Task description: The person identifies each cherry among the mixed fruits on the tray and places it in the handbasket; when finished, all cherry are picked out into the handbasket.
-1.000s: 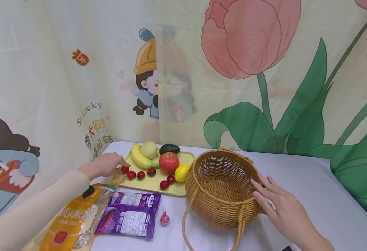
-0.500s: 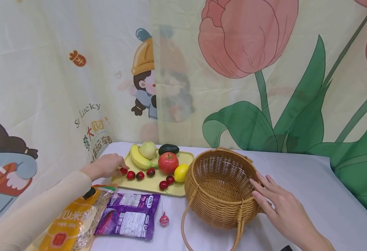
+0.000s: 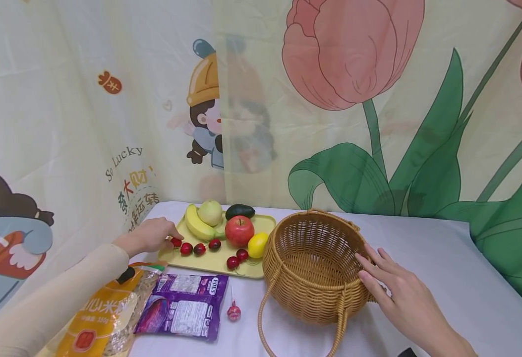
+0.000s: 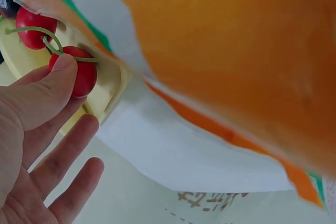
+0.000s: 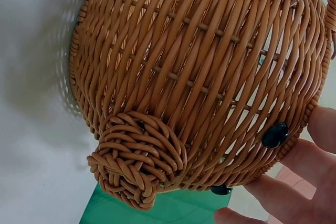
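- At the left end of the yellow tray (image 3: 207,264), the left hand (image 3: 149,235) pinches a red cherry (image 4: 86,80) between thumb and index finger, its other fingers spread loosely.
- From the head I barely make that cherry out behind the fingertips; the left wrist shows it plainly, with its green stem and a second red cherry (image 4: 35,28) just beside it. Whether the pinched one touches the tray, I cannot tell.
- Right of the tray, the right hand (image 3: 408,292) rests its extended, slightly spread fingers on the wicker basket (image 3: 307,300)'s rim. The basket's handle (image 3: 342,317) runs out of the head view's bottom edge.
- Only the right wrist shows the basket's woven snout (image 5: 139,156) and black bead eyes (image 5: 274,136).
- In front of the tray's left end, the sleeve (image 3: 71,292) covers part of the orange packet (image 3: 104,312), whose bottom is cut off.
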The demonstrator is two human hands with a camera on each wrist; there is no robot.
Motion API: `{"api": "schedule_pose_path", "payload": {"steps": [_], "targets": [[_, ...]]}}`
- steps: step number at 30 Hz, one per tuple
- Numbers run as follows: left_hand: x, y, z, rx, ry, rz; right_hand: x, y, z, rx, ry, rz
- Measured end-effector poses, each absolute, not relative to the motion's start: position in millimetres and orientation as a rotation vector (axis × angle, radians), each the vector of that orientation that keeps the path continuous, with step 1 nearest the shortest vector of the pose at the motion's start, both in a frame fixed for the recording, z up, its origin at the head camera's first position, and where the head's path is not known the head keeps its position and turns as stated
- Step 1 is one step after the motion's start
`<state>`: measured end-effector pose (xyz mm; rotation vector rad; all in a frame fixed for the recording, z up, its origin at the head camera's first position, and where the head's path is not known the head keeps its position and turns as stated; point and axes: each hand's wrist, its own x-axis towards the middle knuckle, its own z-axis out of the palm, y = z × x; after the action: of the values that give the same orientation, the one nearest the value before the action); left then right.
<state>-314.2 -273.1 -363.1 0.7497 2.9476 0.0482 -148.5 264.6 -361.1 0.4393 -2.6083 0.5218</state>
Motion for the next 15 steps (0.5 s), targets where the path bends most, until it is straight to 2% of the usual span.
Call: {"api": "schedule_pose_path", "payload": {"steps": [15], "targets": [[-314.6,-278.9,-361.0,0.744,2.971,0.114,-148.4,264.7,-362.1,0.423,-2.617,0.533]]}}
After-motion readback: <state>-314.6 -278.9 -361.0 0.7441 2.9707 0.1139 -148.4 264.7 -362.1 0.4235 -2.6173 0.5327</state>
